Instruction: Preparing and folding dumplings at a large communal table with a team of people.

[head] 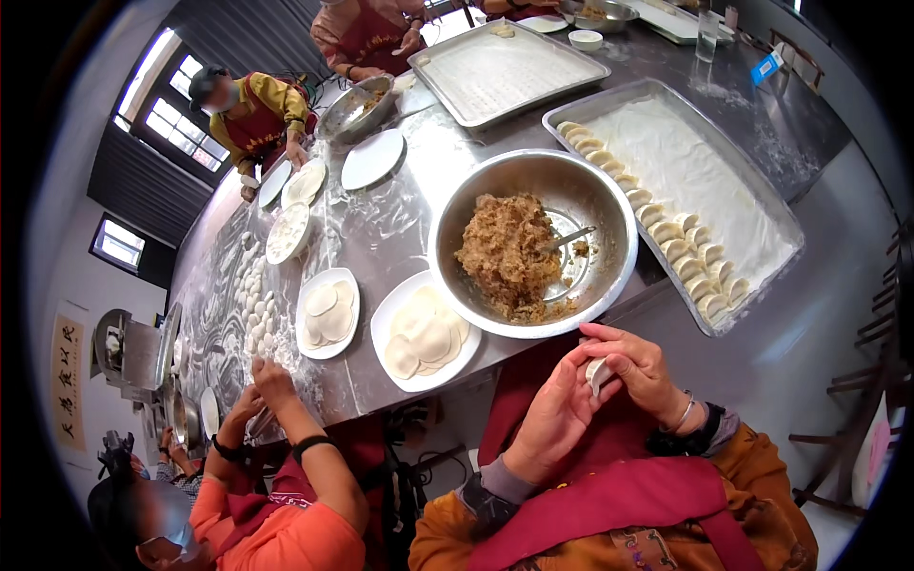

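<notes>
A folded dumpling [597, 374] is pinched between my two hands, in front of my apron and just off the table's edge. My left hand [548, 408] cradles it from below, while my right hand [648, 375] curls over it from the other side. Fingers cover much of the dumpling. Right beyond my hands stands a wide steel bowl [620, 303] holding brown minced filling [503, 246], with a metal utensil [571, 238] stuck in it. Flat dough wrappers [428, 339] lie overlapped on a white plate [407, 378] to the left of the bowl.
A paper-lined metal tray [775, 285] with rows of dumplings [668, 232] juts past the table's right edge. Another plate of wrappers [330, 314] sits farther left, beside dough pieces [257, 307] on floured steel. A co-worker in orange [300, 528] works close on my left; others stand across the table.
</notes>
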A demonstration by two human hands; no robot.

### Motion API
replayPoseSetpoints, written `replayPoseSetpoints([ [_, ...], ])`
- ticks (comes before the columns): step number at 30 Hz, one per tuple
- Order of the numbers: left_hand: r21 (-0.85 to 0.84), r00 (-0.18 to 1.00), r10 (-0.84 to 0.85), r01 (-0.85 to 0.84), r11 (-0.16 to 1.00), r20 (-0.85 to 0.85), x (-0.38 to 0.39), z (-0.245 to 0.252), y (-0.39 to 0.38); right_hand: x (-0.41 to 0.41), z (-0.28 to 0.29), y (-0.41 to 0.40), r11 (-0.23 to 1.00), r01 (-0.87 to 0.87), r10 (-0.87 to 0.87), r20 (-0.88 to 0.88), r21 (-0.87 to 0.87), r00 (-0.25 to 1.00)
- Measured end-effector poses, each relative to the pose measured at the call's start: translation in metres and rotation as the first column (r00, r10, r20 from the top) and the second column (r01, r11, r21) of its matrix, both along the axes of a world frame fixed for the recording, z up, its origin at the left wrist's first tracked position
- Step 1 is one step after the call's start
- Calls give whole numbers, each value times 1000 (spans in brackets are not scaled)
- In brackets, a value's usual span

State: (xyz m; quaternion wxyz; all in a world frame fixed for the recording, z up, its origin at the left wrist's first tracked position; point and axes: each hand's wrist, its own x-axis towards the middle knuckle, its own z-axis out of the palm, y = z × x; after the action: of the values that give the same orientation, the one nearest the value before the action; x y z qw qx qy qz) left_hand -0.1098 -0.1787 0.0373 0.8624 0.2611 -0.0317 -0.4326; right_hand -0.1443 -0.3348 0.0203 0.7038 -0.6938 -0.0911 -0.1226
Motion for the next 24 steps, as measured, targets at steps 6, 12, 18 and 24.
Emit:
replayPoseSetpoints([
  [6, -7, 996, -71, 72, 997, 60, 5, 10, 3, -2, 7, -8, 994, 45, -39, 57, -101, 998],
  [12, 125, 994, -30, 17, 992, 106, 7, 1, 5, -8, 13, -8, 937, 51, -61, -19, -346, 998],
  [18, 178, 987, -46, 18, 984, 155, 12, -4, -10, -6, 10, -1, 924, 145, -128, 70, -353, 989],
  [24, 154, 988, -78, 56, 986, 134, 12, 12, -22, -17, 25, -15, 901, 250, -228, 104, -355, 968],
])
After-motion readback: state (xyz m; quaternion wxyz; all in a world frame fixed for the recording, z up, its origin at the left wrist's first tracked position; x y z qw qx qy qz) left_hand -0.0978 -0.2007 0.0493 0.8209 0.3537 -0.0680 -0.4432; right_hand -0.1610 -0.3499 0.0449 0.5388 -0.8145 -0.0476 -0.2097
